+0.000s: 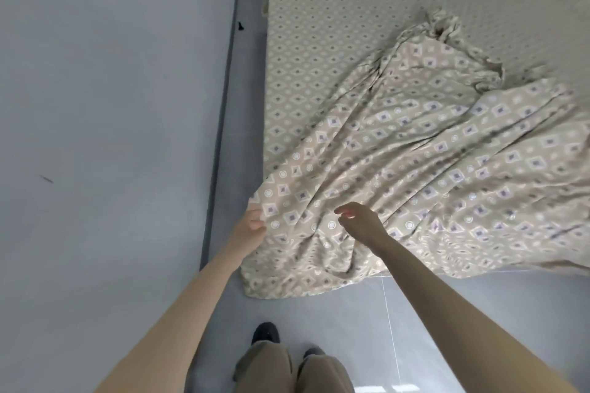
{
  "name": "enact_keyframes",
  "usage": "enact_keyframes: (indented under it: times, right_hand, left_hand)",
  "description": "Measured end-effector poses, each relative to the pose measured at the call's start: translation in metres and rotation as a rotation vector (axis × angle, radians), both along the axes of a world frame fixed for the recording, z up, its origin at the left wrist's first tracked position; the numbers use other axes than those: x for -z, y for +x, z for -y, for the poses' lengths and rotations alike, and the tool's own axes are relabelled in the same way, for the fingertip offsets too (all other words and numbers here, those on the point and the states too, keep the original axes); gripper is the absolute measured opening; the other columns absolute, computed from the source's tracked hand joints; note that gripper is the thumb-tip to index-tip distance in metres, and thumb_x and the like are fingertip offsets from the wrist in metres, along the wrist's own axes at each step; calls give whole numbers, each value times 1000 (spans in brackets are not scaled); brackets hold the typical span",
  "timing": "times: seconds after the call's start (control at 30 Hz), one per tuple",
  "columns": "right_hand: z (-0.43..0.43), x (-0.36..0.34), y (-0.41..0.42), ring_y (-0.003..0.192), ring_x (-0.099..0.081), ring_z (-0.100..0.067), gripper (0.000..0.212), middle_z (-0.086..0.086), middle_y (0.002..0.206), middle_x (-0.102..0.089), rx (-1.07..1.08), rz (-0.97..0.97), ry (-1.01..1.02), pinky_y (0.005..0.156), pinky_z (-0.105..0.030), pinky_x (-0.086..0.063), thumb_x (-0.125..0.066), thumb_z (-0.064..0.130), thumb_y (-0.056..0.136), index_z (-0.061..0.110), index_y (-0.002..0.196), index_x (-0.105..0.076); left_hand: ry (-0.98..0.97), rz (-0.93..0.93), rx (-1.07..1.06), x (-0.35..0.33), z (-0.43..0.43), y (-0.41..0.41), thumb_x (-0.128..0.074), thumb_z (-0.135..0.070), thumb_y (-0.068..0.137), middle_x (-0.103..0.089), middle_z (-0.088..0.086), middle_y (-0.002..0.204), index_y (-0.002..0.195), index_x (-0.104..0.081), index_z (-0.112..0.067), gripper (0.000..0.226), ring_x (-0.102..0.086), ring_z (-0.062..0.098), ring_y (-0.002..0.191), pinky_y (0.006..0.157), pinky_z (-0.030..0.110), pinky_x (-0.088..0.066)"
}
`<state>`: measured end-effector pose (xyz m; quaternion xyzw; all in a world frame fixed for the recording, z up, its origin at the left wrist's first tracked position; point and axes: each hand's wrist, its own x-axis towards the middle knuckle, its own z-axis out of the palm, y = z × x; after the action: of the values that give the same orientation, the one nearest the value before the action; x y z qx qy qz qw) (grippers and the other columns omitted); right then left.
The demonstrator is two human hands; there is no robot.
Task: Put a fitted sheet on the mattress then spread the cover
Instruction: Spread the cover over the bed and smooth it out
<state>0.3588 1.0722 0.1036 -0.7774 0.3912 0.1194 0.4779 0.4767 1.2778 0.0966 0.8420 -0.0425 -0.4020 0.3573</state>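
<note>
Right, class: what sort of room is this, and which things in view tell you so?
Most likely a bedroom. A mattress in a patterned fitted sheet sits near the wall, and a rumpled cover lies across it, its edge held by the left hand.

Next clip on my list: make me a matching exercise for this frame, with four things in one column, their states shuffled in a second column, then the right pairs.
Things
1. left hand
2. right hand
3. cover
4. fitted sheet

States
A. lies flat and smooth beneath the cover
B. grips the cover's near left edge
C. wrinkled and bunched, its near end hanging toward the floor
D. over the cover, fingers relaxed, holding nothing

Pairs: 1-B, 2-D, 3-C, 4-A
</note>
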Motion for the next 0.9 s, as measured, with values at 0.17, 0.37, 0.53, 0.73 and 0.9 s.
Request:
enact_keyframes:
  times: [0.17,0.37,0.53,0.73,0.9]
  right_hand:
    - [-10,80,26,110,-57,-16,30,-2,123,-62,28,88,-58,90,-26,-45,-47,10,93,16,116,-65]
    - [-11,181,83,106,-61,-29,32,-10,110,-67,35,72,-144,87,-32,-49,-45,24,94,9,112,-66]
    - [-10,249,120,76,-69,-26,45,-10,75,-68,136,118,-89,76,-40,-59,-59,47,88,2,86,-63]
    - [-2,280,139,55,-59,-14,36,1,49,-58,-19,158,-324,72,-32,-53,-67,26,85,12,55,-52]
    - [-9,281,135,58,-58,-21,27,-4,56,-57,112,344,-185,64,-35,-49,-59,25,91,10,70,-55]
  left_hand:
    - [-30,124,41,91,12,18,-53,-12,91,-34,2,149,146,-29,-13,60,-35,21,135,101,30,-35]
    - [3,336,45,200,25,75,-69,-28,85,-3,5,159,152,-10,-19,90,-3,24,147,117,41,-16]
    - [190,439,162,262,26,118,-75,-63,63,-8,-1,160,152,3,-20,126,-8,27,147,115,52,-11]
    - [-126,395,154,303,16,142,-79,-69,49,-69,-9,97,104,-61,-23,74,-65,12,85,72,30,-52]
    - [-37,608,198,279,10,142,-74,-67,60,-68,-5,96,98,-68,-21,61,-63,17,89,74,30,-50]
